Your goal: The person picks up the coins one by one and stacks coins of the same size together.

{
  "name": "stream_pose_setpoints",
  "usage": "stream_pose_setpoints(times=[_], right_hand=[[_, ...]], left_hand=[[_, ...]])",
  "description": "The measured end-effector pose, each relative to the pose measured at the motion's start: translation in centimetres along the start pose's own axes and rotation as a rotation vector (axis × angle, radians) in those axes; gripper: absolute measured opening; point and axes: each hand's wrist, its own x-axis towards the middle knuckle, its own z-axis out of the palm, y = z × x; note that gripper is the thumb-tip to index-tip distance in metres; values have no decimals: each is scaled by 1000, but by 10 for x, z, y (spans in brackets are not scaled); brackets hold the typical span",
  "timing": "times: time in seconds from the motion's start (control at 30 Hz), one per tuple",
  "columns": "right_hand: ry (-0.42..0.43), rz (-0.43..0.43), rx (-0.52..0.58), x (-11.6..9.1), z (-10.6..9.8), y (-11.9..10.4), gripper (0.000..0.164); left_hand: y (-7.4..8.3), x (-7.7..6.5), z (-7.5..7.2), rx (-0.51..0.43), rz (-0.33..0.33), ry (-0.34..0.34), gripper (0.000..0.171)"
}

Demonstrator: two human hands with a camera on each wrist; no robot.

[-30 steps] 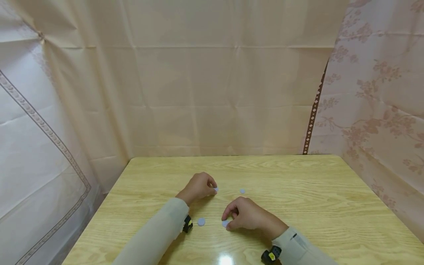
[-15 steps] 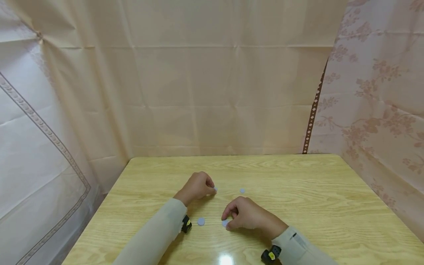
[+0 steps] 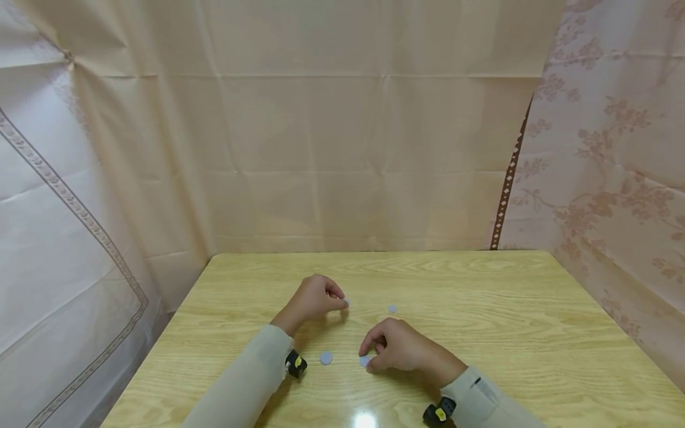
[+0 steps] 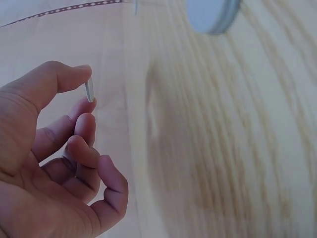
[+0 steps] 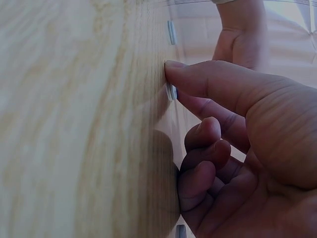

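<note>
My left hand pinches a small pale disc by its edge, between thumb and forefinger. In the left wrist view that thin disc stands on edge, with the other fingers loosely curled below. Closer to me, my right hand holds a second pale disc between thumb and forefinger, low at the tabletop. Seen from the right wrist, this disc lies along the wood just under the thumb. A third disc lies to its left, and another disc farther back.
Both hands work over a wood-grain table. A beige cloth hangs behind its far edge, with patterned cloth on the right and white cloth on the left. Each wrist wears a small black camera.
My left hand has shifted slightly left and up with its disc, its forearm drawing left too. The right hand and the two loose discs stay in place.
</note>
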Motion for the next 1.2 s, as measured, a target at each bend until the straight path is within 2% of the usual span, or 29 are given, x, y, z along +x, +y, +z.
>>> stream_pose_setpoints(times=[0.27,0.47,0.7,0.97,1.2], right_hand=[[-9,-6,-2,1,0,3,16],[-24,-14,10,2,-1,6,17],[-33,-30,15,2,-2,8,17],[-30,-29,10,4,-2,10,17],[-22,-21,10,3,-3,7,15]], left_hand=[[6,-8,-5,-18,9,25,13],[9,-17,-9,-28,-3,65,14],[11,-27,-13,-56,-15,81,13],[12,-36,-13,-51,-7,84,12],[16,-47,-9,-65,28,62,13]])
